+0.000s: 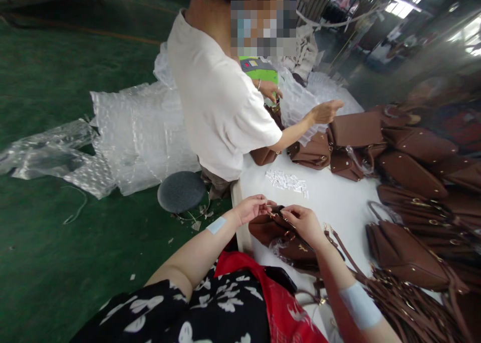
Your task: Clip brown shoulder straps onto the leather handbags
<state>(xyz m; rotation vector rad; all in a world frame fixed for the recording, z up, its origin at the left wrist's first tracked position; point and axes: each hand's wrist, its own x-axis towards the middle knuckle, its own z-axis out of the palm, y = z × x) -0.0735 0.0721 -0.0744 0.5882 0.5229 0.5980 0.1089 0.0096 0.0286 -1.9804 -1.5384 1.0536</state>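
A brown handbag (276, 232) with gold-coloured hardware lies on the white table just in front of me. At its top edge, the fingers of my left hand (252, 209) are pinched together; what lies between them is too small to name. My right hand (302, 223) has its thumb and fingers closed on a dark part at the top of the same handbag, close to the left fingertips. Clear plastic wrap (280, 247) covers part of the bag's front. Beyond my hands, many small white pieces (287, 181) lie scattered on the table.
Many brown handbags (411, 167) crowd the table's right side, with a heap of brown straps (406, 303) nearer me. A co-worker in a white shirt (225, 97) stands at the far left edge. A round stool (181, 191) and bubble wrap (146, 137) are left of the table (338, 197).
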